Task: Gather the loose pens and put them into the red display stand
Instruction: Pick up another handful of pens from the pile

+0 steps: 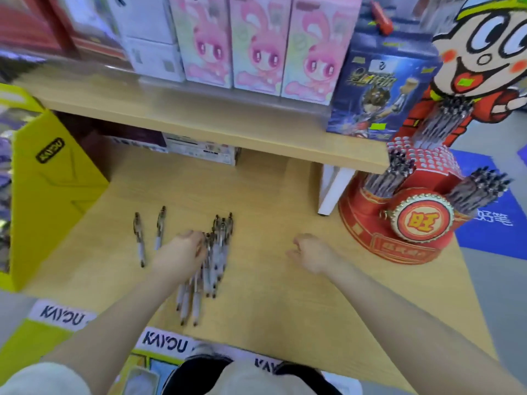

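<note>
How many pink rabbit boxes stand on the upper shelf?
3, side by side on the shelf: left box, middle box, right box. Their tops are cut off by the frame.

A shop: shelved boxed toys (258, 44), red pen display stand (399, 223).

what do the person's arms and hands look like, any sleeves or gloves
Both forearms are bare, with no gloves, watch or rings visible on the left hand or right hand. A pale short sleeve shows at the left upper arm; the right sleeve is out of view.
</note>
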